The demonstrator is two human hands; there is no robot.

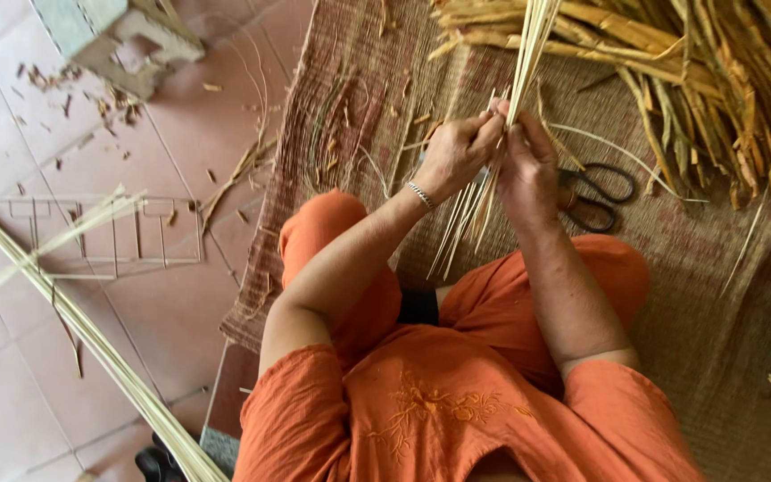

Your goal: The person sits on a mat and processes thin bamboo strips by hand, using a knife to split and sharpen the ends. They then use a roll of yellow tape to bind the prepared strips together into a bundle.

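both hands, left hand (459,152) and right hand (526,165), were closed around a bundle of pale strips (493,152) held upright over the mat (698,295) near the scissors (595,192), so a firm, even grip would likely keep them aligned.

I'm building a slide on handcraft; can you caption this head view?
Both hands, left hand and right hand, grip a bundle of thin pale reed strips above a brown woven mat, black-handled scissors alongside.
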